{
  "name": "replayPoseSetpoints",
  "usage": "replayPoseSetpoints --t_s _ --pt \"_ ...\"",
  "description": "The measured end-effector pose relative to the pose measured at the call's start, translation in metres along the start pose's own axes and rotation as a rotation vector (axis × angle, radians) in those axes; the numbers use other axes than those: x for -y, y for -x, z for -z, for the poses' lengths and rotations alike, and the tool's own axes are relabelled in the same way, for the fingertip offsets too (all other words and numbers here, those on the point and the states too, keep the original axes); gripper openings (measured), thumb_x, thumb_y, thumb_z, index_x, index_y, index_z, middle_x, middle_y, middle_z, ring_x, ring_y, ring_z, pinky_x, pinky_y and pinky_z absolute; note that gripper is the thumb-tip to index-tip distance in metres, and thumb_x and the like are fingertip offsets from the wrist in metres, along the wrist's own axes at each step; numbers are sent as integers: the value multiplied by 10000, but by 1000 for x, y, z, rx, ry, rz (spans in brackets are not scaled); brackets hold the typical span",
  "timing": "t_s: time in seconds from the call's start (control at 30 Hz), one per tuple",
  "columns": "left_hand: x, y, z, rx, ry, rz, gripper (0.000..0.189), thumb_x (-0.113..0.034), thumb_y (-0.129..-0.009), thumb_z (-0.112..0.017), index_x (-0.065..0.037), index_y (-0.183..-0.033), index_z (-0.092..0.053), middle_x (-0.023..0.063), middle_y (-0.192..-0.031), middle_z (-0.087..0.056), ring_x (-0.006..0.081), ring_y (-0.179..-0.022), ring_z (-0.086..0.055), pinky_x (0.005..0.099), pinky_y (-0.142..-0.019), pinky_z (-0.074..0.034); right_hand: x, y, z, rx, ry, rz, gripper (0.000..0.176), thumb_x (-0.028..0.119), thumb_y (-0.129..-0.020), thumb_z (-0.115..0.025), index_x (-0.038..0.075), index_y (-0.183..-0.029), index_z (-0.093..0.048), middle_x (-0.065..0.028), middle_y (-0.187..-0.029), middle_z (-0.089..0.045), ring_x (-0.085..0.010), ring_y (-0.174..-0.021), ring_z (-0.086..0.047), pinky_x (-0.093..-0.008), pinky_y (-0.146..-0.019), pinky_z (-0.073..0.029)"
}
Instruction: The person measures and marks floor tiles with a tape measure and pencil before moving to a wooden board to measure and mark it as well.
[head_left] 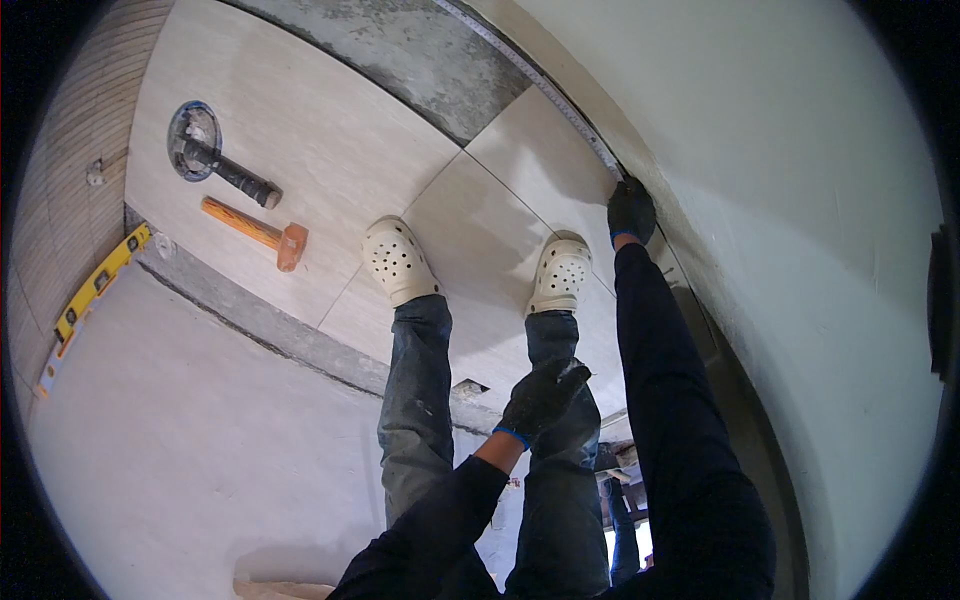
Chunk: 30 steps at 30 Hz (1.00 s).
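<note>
Right at the foot of the pale wall (800,180), the gloved right hand (631,210) is closed around the near end of the visible stretch of the tape measure (560,103), its arm reaching straight down. From those fingers the numbered blade runs along the wall's base, over the outer edge of a small tile (535,150) and on past a patch of bare concrete (420,60). The left hand (545,402), gloved too, with a blue cuff, is over the right trouser leg (553,475); whether it grips anything I cannot tell. Beyond the hands, two white clogs (560,275) full of round holes stand apart on the tiles, one close to the right edge of the large tile (330,130). On that tile, a hammer (290,247) with a wooden handle lies near the edge facing the grey strip (250,310). Just beside it, nearer the tile's far left corner, rests a round-headed tool (196,143), its black handle pointing back towards the clogs. Farther off, a yellow level (100,280) sits beyond the large tile's left corner, along the base of the ribbed wall (80,170).
</note>
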<state>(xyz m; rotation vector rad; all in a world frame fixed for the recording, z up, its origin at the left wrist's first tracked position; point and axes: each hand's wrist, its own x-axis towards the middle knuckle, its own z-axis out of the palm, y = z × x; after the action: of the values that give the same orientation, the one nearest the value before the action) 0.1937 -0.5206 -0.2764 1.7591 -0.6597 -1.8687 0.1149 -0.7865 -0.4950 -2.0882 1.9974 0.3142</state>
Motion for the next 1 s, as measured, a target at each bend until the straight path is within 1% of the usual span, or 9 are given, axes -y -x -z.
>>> replayPoseSetpoints --t_s 0.23,0.43,0.47,0.53,0.6,0.67,0.73,0.9,1.0 --pt "-6 -2 4 -23 29 -31 342 -391 -949 -515 -140 -1134 -657 142 -1158 -642 329 -1081 -605 406 -916 -481 -9 -3 -8 59 17 1 309 332 -907 -489 141 -1055 -682 -174 -1040 -675 -366 -955 -641 -496 -809 -515" --pt "8 3 -6 -4 -162 -324 382 -163 -934 -515 -187 -1314 -539 128 -1303 -541 325 -1164 -558 417 -937 -492 -37 -9 -34 4 52 326 321 231 -960 -443 85 -1184 -620 -178 -1131 -645 -361 -1006 -619 -441 -879 -492" --pt "-14 -1 1 -116 65 -189 313 -339 -953 -515 -84 -1056 -665 163 -1073 -645 347 -1021 -603 418 -864 -470 -33 -8 -31 -8 59 312 312 241 -968 -438 84 -1154 -633 -182 -1122 -649 -368 -1016 -616 -436 -882 -492" --pt "-29 1 18 -175 32 -256 328 -355 -932 -560 -49 -1005 -655 164 -969 -655 366 -939 -617 422 -810 -484 -28 -8 -25 19 67 232 313 253 -965 -442 68 -1091 -660 -172 -1094 -663 -355 -1014 -621 -437 -875 -495" --pt "-10 -2 9 33 -106 -193 385 -199 -918 -554 -222 -1303 -544 117 -1261 -560 312 -1122 -578 410 -898 -513 -37 -12 -30 37 140 335 253 208 -868 -574 74 -1073 -639 -150 -1088 -646 -334 -997 -621 -412 -853 -500" --pt "-21 1 22 6 -368 -334 386 -203 -910 -566 -230 -1296 -551 110 -1253 -569 308 -1127 -573 409 -903 -511 -24 -9 -19 108 142 181 279 207 -854 -602 77 -1100 -624 -147 -1117 -634 -329 -1024 -612 -410 -878 -497" --pt "-22 1 20 7 87 -28 352 -236 -932 -557 -220 -1284 -562 112 -1241 -577 296 -1129 -572 398 -910 -503 -34 -11 -27 59 163 264 288 253 -899 -533 66 -1089 -642 -162 -1074 -657 -337 -987 -631 -420 -849 -507" --pt "-48 -3 45 116 -65 -63 311 -286 -978 -501 -206 -1268 -580 116 -1236 -581 281 -1139 -569 372 -943 -481 -37 -14 -33 2 219 330 337 302 -945 -461 62 -1065 -665 -180 -997 -686 -349 -902 -662 -439 -779 -527" --pt "-56 -5 50 152 135 202 313 -281 -973 -507 -182 -1260 -584 122 -1229 -589 289 -1138 -571 377 -940 -482 -23 -9 -20 19 186 258 332 304 -945 -461 70 -1052 -671 -179 -964 -690 -355 -881 -663 -449 -761 -529"
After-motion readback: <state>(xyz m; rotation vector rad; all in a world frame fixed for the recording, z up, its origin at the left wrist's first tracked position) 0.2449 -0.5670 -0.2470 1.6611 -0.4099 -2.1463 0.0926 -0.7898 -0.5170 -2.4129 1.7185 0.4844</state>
